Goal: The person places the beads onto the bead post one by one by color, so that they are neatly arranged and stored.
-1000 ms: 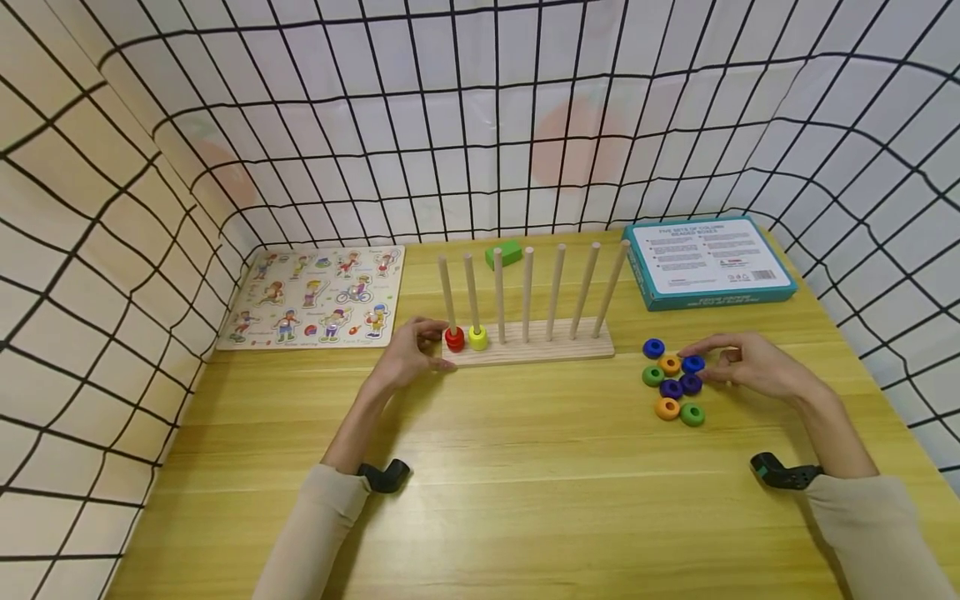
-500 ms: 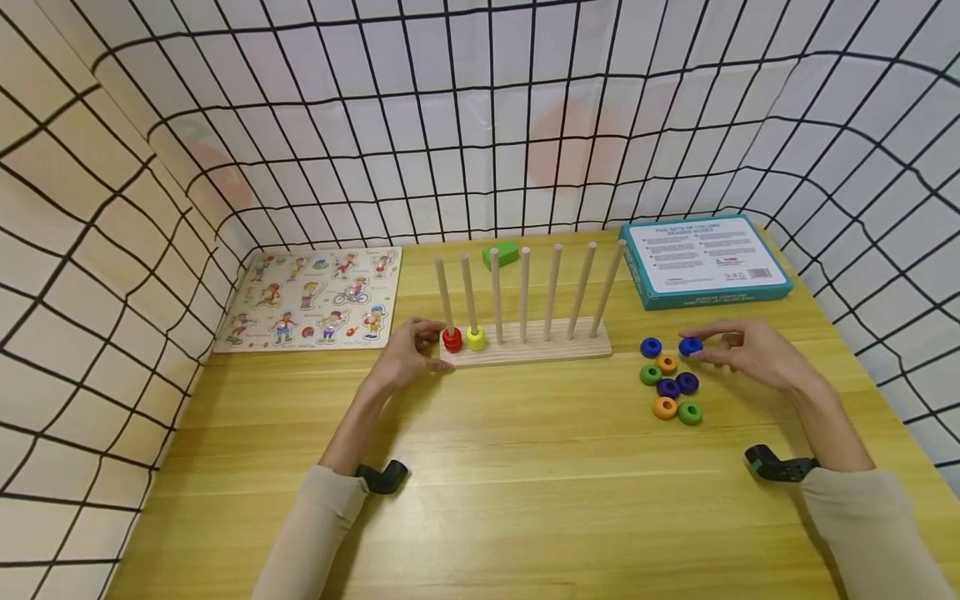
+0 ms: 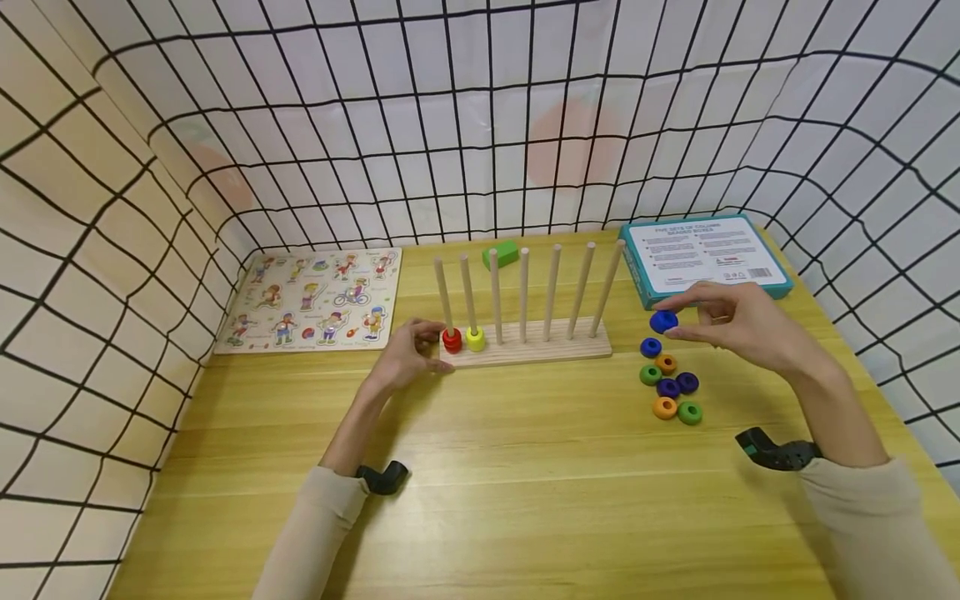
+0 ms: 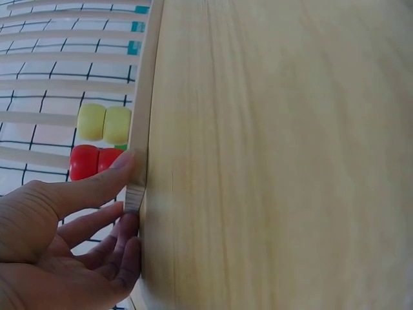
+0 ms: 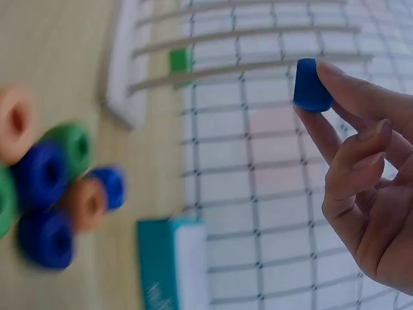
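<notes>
Item one: a blue bead [image 3: 663, 322], which we find lifted off the surface [image 3: 480, 483] in the right hand [image 3: 746, 323]; the grip is narrowed to the bead's width, thumb and forefinger pinching it.

Item two: a wooden peg rack [image 3: 536, 352], seven uprights, its left end held by the left hand [image 3: 403, 357]; here the grip closes about the base, thumb at the front edge, fingers round the end.

On the pegs we count two red beads [image 3: 452, 342] on the leftmost and two yellow beads [image 3: 476, 341] on the next.

Loose beads, clustered right of the rack: one blue, two orange, two green, two purple.

Also on the surface we list a teal box [image 3: 708, 256], far right; a green block [image 3: 501, 255], behind the rack; a picture board [image 3: 322, 302], far left.
</notes>
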`<action>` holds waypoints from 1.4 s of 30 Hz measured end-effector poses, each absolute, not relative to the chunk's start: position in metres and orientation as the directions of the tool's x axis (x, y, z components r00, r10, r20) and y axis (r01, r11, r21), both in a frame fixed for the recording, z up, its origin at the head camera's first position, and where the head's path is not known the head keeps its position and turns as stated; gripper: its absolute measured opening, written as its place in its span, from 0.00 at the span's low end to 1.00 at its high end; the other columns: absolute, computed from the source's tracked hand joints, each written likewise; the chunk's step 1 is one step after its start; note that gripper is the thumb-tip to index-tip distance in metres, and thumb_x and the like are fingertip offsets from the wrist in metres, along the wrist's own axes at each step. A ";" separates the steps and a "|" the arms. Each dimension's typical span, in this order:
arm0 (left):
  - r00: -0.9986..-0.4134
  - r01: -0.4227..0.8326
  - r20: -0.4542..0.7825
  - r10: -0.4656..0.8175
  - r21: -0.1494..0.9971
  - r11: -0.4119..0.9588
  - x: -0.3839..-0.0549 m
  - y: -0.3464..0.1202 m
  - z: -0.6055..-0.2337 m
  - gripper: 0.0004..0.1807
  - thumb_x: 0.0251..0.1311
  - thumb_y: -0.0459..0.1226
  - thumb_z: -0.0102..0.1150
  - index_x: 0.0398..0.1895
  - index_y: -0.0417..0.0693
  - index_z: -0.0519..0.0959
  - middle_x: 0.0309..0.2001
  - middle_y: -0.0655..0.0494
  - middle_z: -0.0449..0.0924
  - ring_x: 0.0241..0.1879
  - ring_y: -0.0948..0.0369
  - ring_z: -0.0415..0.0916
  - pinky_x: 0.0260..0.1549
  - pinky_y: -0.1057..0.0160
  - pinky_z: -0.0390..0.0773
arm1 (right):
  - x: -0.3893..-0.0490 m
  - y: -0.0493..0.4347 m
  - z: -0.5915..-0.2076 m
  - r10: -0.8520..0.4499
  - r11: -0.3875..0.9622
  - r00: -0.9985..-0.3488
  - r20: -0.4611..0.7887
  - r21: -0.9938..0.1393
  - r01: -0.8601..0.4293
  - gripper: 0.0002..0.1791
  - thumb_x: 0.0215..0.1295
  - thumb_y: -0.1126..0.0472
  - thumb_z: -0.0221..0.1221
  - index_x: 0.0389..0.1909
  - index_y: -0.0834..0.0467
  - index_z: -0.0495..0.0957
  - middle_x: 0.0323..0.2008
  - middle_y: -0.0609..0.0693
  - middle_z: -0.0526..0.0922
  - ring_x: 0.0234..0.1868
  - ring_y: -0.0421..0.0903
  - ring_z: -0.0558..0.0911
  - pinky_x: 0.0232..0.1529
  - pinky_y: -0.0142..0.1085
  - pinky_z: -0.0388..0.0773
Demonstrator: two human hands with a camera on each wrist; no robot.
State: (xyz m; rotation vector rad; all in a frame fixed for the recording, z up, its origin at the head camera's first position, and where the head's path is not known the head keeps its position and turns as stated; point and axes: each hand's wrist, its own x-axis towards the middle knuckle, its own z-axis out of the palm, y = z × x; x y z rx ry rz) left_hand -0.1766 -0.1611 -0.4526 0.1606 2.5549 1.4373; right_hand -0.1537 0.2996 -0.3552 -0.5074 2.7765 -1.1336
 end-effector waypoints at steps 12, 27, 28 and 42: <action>-0.975 -0.017 -0.129 0.182 0.856 0.517 -0.178 -0.163 -0.453 0.39 0.46 0.25 0.79 0.66 0.34 0.76 0.62 0.38 0.73 0.59 0.45 0.73 0.62 0.49 0.75 | -0.160 0.222 -0.294 -0.455 0.609 -0.884 0.103 -0.689 -0.393 0.16 0.64 0.58 0.72 0.53 0.44 0.88 0.37 0.45 0.80 0.20 0.44 0.64 0.24 0.35 0.62; -0.975 -0.010 -0.122 0.187 0.861 0.509 -0.177 -0.165 -0.454 0.39 0.46 0.25 0.79 0.66 0.33 0.76 0.62 0.38 0.73 0.59 0.45 0.73 0.62 0.49 0.75 | -0.194 0.127 -0.261 -0.516 0.538 -0.829 0.216 -0.671 -0.510 0.16 0.63 0.59 0.72 0.52 0.50 0.89 0.42 0.51 0.83 0.20 0.42 0.63 0.24 0.32 0.60; -0.975 -0.010 -0.122 0.188 0.862 0.507 -0.177 -0.164 -0.454 0.39 0.46 0.25 0.79 0.66 0.33 0.76 0.62 0.38 0.73 0.59 0.45 0.73 0.62 0.49 0.75 | -0.196 0.123 -0.261 -0.519 0.538 -0.825 0.223 -0.665 -0.518 0.16 0.62 0.59 0.73 0.52 0.50 0.89 0.41 0.51 0.83 0.19 0.41 0.61 0.24 0.32 0.60; -0.975 -0.008 -0.122 0.187 0.857 0.516 -0.178 -0.161 -0.452 0.39 0.46 0.25 0.79 0.66 0.33 0.76 0.62 0.37 0.73 0.59 0.45 0.74 0.61 0.50 0.76 | -0.209 0.101 -0.264 -0.489 0.599 -0.862 0.129 -0.669 -0.440 0.17 0.60 0.56 0.75 0.51 0.51 0.89 0.47 0.48 0.88 0.20 0.41 0.59 0.21 0.30 0.55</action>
